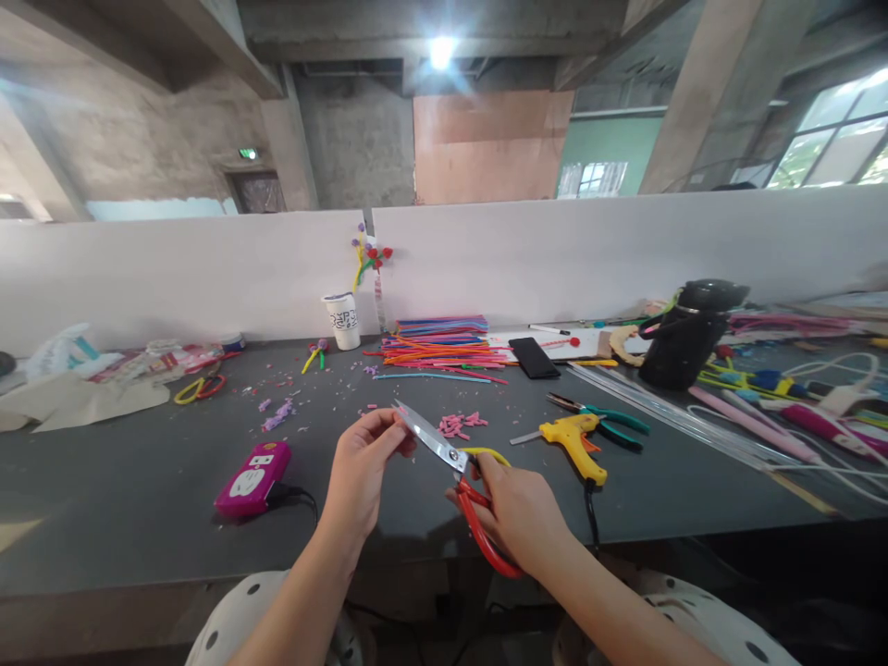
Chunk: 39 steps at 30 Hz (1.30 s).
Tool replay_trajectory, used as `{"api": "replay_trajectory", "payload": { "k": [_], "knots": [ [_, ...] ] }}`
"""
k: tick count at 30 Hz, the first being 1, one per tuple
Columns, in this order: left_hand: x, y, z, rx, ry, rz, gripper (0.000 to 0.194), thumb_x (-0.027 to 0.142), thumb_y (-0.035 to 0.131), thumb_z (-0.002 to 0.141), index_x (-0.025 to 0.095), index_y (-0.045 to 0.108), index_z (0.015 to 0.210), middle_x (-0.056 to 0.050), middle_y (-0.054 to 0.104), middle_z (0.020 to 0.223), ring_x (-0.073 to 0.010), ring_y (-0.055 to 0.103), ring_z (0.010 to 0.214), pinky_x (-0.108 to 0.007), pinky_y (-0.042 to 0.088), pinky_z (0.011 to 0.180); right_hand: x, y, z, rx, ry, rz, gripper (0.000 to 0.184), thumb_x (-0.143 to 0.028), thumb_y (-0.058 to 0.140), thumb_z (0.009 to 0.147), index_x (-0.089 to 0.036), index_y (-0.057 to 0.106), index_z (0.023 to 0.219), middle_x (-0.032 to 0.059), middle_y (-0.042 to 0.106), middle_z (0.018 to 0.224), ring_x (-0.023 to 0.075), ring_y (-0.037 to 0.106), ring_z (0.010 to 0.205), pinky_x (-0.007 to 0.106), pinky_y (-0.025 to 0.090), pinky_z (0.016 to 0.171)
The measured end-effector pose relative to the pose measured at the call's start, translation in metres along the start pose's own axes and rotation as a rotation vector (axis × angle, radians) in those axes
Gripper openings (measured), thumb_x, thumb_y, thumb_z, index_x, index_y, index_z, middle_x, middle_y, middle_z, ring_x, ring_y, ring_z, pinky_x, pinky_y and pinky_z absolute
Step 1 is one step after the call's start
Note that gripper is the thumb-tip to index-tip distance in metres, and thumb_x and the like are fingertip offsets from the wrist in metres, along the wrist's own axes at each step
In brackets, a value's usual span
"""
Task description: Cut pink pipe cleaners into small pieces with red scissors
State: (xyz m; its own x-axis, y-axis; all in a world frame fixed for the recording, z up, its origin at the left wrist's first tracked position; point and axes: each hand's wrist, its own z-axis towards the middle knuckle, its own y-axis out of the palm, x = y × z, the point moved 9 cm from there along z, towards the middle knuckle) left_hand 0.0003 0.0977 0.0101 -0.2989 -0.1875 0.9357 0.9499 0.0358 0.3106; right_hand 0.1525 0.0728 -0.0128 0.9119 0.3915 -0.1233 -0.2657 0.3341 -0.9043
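Note:
In the head view my right hand [524, 513] grips a pair of scissors [434, 442] by the red handles, blades pointing up and to the left. A bent yellow strip [489, 454] shows just above that hand; whether it is held I cannot tell. My left hand [364, 462] is closed in a pinch right beside the blade tips. Whatever sits between its fingers is hidden or too small to name. Just beyond the blades lies a small heap of pink cut pieces [462, 425] on the dark grey table [416, 523].
A yellow glue gun [574, 444] and green-handled pliers [614, 424] lie to the right. Behind them are a black phone [534, 358] and a black jug [686, 338]. Colourful pipe cleaners [440, 344] are bundled near a white cup [342, 322]. A magenta box [253, 479] with a cable sits left.

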Motion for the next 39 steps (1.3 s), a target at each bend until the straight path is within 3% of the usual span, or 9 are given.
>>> {"api": "replay_trajectory", "payload": {
  "k": [12,21,26,31,35,39],
  "knots": [
    [0.005,0.001,-0.001,-0.009,0.017,0.016,0.007,0.02,0.063,0.065,0.014,0.06,0.065,0.001,0.056,0.059,-0.0087,0.048,0.054,-0.02,0.037,0.055,0.0,0.004,-0.001,-0.015,0.017,0.08,0.024,-0.043,0.042,0.081,-0.02,0.048,0.077,0.0007,0.06,0.058,0.0175,0.059,0.051,0.025,0.027,0.047],
    [0.014,-0.002,0.0,-0.028,0.078,0.16,0.01,0.023,0.059,0.07,0.013,0.062,0.07,0.0,0.055,0.063,-0.0099,0.047,0.057,-0.022,0.037,0.056,0.005,0.0,0.001,-0.021,0.034,0.066,0.032,-0.05,0.043,0.079,-0.019,0.052,0.078,0.002,0.059,0.057,0.0181,0.057,0.051,0.024,0.025,0.046],
    [0.001,0.008,-0.001,-0.095,-0.043,0.138,0.011,0.025,0.061,0.069,0.014,0.06,0.067,0.001,0.056,0.06,-0.0093,0.048,0.055,-0.021,0.038,0.055,0.015,-0.001,0.005,-0.027,0.156,0.573,0.028,-0.046,0.05,0.074,-0.021,0.045,0.064,-0.0047,0.048,0.049,0.011,0.046,0.045,0.021,0.028,0.043],
    [-0.03,0.035,-0.012,-0.287,-0.226,0.082,0.013,0.026,0.062,0.068,0.013,0.06,0.067,-0.001,0.057,0.062,-0.0103,0.051,0.054,-0.023,0.039,0.055,0.015,0.003,0.011,-0.082,0.304,1.12,0.023,-0.041,0.053,0.071,-0.021,0.043,0.064,-0.0082,0.043,0.044,0.0064,0.037,0.033,0.019,0.027,0.034],
    [-0.044,0.051,-0.023,-0.399,-0.302,0.085,0.014,0.027,0.062,0.068,0.013,0.062,0.068,-0.001,0.057,0.059,-0.01,0.05,0.053,-0.022,0.038,0.053,0.013,0.008,0.015,-0.101,0.348,1.381,0.024,-0.043,0.053,0.071,-0.019,0.048,0.072,-0.0116,0.037,0.034,0.0062,0.035,0.027,0.019,0.031,0.033],
    [-0.047,0.057,-0.027,-0.442,-0.311,0.119,0.014,0.026,0.062,0.068,0.012,0.063,0.066,-0.001,0.058,0.058,-0.0098,0.049,0.052,-0.023,0.037,0.053,0.011,0.017,0.014,-0.157,0.34,1.473,0.024,-0.041,0.054,0.07,-0.018,0.048,0.072,-0.0128,0.036,0.033,0.0049,0.033,0.025,0.017,0.03,0.031]
  ]
}}
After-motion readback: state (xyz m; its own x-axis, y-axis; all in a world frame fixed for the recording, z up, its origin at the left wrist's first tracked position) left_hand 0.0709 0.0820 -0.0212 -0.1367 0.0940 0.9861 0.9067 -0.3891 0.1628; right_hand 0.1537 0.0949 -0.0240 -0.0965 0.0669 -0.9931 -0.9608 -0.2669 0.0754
